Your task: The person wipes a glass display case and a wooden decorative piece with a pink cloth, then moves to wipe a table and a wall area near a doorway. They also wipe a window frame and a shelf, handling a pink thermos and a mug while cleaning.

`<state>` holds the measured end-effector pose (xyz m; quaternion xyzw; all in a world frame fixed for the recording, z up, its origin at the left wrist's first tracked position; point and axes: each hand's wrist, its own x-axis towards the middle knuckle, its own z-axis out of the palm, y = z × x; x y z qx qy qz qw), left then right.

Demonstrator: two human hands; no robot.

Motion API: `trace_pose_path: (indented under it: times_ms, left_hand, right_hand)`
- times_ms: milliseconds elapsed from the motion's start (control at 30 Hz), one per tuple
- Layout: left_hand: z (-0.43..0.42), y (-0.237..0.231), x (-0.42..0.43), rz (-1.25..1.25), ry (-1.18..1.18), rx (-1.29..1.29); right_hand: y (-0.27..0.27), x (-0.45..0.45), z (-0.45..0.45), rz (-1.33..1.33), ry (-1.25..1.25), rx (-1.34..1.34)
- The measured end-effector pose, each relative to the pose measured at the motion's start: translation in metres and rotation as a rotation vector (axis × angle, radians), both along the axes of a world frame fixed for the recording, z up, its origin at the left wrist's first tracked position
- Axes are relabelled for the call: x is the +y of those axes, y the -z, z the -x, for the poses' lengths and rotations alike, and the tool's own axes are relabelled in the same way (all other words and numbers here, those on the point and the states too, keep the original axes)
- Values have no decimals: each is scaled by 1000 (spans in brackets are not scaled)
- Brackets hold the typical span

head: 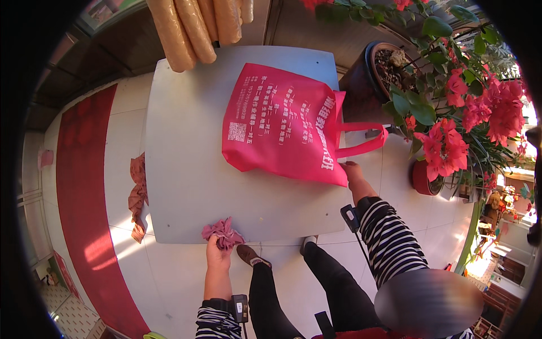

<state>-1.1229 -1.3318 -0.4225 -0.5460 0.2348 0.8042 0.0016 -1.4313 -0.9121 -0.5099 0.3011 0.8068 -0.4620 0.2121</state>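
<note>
A crumpled pink cloth [224, 233] is bunched in my left hand [218, 250], at the near edge of the pale table [190, 178]. On the right, my right hand [352, 170] is at the lower right corner of a bright pink fabric bag [275, 123] lying on the table. Its fingers are partly hidden by the bag's edge, so their hold is unclear. The bag bears white writing and a printed code, and its two handles extend past the table's right edge.
Golden inflated-looking tubes [182, 34] overhang the table's far left corner. A large potted plant [364, 80] and a smaller red pot [423, 178] with pink flowers stand right. Left lie a brown cloth [137, 195] and red floor runner [82, 169].
</note>
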Motion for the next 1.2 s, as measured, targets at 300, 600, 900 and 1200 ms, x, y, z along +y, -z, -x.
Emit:
trace_pose_path:
  times_ms: [300,600,900,1200]
  left_hand:
    - [-21,26,12,-31,102,48]
    - [-26,-38,33,-12,128,212]
    - [-35,-171,104,-151,295,496]
    - [-91,-233,89,241,537,441]
  right_hand:
    - [0,7,-10,111,-48,83]
    - [-108,-61,-142,-242,-163,467]
    - [-242,-187,-290,557,-643,215]
    - [-299,-206,-282,666,-451,-75]
